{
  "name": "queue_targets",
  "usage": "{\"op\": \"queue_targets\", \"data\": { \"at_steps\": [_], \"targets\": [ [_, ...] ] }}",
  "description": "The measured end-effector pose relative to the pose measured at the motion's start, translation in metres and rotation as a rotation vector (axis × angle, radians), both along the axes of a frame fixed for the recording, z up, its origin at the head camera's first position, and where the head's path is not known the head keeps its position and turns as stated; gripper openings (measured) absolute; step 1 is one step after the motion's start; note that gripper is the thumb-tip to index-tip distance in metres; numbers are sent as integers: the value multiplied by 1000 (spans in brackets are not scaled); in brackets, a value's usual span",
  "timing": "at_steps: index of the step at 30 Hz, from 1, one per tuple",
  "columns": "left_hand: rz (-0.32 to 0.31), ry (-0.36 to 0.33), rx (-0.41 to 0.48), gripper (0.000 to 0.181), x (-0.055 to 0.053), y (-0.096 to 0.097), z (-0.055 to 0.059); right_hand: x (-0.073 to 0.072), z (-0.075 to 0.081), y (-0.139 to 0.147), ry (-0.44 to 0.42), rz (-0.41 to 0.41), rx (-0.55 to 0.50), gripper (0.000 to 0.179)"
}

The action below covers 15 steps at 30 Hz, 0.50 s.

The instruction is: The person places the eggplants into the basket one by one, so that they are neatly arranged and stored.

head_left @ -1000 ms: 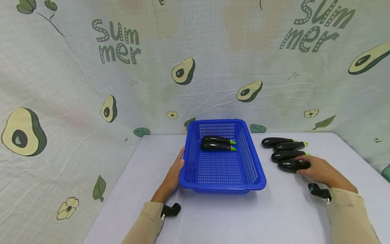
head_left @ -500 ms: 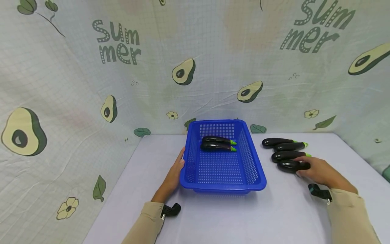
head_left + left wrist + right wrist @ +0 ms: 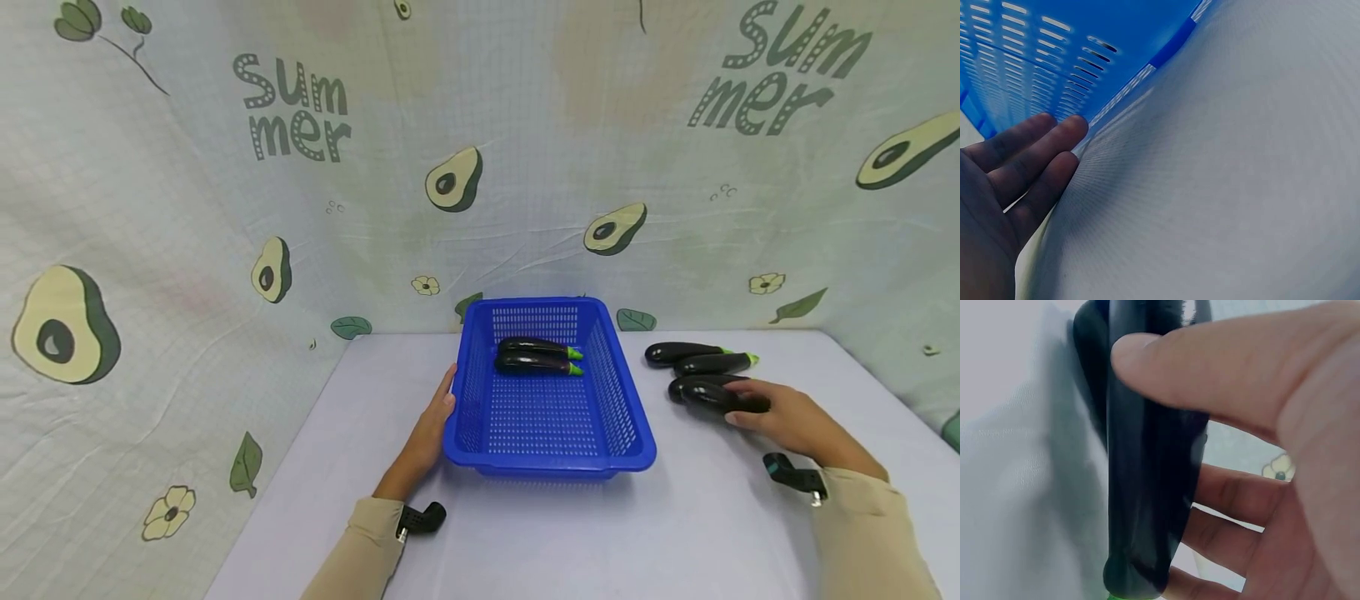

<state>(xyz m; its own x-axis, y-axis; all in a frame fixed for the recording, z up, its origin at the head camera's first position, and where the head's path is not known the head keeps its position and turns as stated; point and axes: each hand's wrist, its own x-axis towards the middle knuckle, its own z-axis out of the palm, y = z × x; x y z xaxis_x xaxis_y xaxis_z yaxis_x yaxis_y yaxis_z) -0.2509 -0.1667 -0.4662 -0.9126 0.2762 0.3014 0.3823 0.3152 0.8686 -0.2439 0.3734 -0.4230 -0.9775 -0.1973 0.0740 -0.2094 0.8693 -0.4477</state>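
Hands, head view: left hand (image 3: pixel 429 425) lies flat against the outer left side of a blue rectangular perforated plastic basket (image 3: pixel 547 462), fingers extended, gripping nothing. Right hand (image 3: pixel 797 421) holds a glossy dark-purple elongated eggplant (image 3: pixel 708 396) between thumb and fingers, right of the basket, well apart from it. Rounded end points left; the hand covers the other end. It overlaps a matching dark eggplant (image 3: pixel 677 390) just behind; contact between the two: can't tell. Two more dark eggplants with green tips lie farther back, a rear one (image 3: pixel 678 354) and a middle one (image 3: pixel 712 364), close together. Inside the basket, toward the back, two eggplants with green stems (image 3: pixel 531 362) lie side by side, stems right. Basket sits on a white-covered table (image 3: pixel 562 533). Behind: pale printed cloth (image 3: pixel 375 242) with avocados, leaves and "summer" lettering. Beige sleeves (image 3: pixel 862 525), small black wrist cameras (image 3: pixel 422 518).

Left wrist view: three straight fingertips at the slotted basket wall, near its lower edge. Thumb out of frame.

Right wrist view: thumb across the near face of the held eggplant, fingers on the far side. Bit of green at its lower end. Another dark shape behind it, upper left.
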Motion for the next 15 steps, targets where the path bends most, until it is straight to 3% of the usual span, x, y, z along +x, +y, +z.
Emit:
{"op": "queue_targets", "data": {
  "at_steps": [7, 15],
  "targets": [
    [-10, -3, 8, 56, 0, -1, -1, -2, 0, -4, 1, -64, -54, 69],
    [-46, -1, 30, 54, -3, -2, -2, -4, -4, -6, 66, -100, -98, 65]
  ]
}}
